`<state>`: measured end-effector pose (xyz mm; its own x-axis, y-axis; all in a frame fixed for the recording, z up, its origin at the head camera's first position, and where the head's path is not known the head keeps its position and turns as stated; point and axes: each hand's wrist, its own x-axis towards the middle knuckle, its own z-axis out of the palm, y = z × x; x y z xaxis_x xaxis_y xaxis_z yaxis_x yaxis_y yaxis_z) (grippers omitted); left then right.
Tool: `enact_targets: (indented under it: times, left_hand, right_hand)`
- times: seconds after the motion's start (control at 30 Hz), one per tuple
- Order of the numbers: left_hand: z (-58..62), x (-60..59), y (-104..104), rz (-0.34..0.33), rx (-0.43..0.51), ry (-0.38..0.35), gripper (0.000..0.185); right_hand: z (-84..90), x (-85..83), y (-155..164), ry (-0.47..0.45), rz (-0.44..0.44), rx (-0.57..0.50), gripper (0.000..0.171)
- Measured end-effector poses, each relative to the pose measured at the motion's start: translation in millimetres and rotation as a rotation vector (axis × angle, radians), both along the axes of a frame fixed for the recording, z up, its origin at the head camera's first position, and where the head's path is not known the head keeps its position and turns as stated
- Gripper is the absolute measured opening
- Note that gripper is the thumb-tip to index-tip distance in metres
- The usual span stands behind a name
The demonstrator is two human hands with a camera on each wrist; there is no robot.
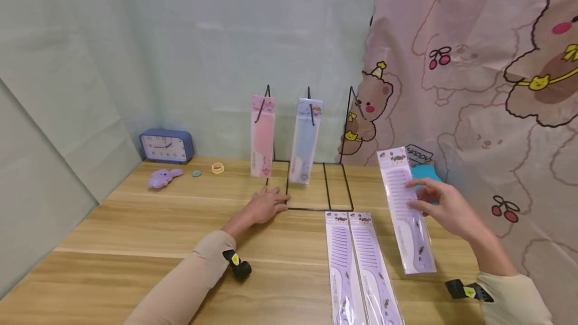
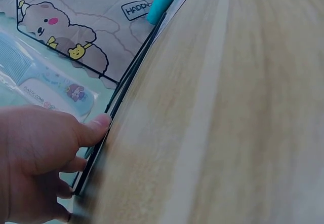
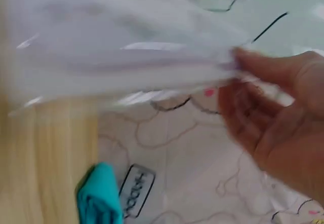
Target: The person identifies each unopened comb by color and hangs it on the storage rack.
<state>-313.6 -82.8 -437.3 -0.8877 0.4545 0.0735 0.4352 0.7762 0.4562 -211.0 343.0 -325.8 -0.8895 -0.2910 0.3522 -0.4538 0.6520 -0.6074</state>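
- Right hand (image 1: 444, 204) fingers pinched a packaged purple comb (image 1: 406, 209), lifted clear of the counter (image 1: 135, 224), right of the wire rack (image 1: 316, 184).
- Left hand (image 1: 264, 207) lay flat, fingers relaxed, pressing the rack's base wire.
- Step judged in hand — hanging the comb; the empty right hook (image 1: 351, 95) came next, calling for the card's hole to meet its tip.
- Two more purple combs (image 1: 358, 265) lay waiting.

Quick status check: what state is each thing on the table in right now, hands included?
Left hand: resting on the wire rack's base.
Right hand: holds the purple comb pack lifted, tilted.
Wire rack: upright; right hook empty.
Pink comb pack: hanging.
Blue comb pack: hanging.
Two purple comb packs: flat, side by side.
Clock: upright.
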Motion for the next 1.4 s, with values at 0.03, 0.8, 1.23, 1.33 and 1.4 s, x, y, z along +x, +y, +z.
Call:
enact_targets:
  times: [0.03,0.8,1.23,1.33,1.4]
  left_hand:
    - [0.8,-0.1,0,0.000,0.001,0.003,0.040]
    - [-1.7,-0.3,1,0.002,-0.008,-0.003,0.041]
    - [0.4,2.9,0,0.007,0.005,-0.013,0.041]
    - [1.1,4.2,1,0.008,0.011,-0.018,0.042]
    - [1.2,4.0,1,0.009,0.008,-0.017,0.042]
  right_hand:
    - [3.2,2.1,-4,0.054,0.013,-0.022,0.041]
    - [9.1,-5.4,-86,0.022,0.407,-0.406,0.083]
    - [3.1,-15.9,-80,0.002,0.361,-0.389,0.084]
    - [2.7,-17.2,-80,-0.007,0.375,-0.383,0.083]
    - [2.4,-18.2,-79,-0.015,0.376,-0.376,0.083]
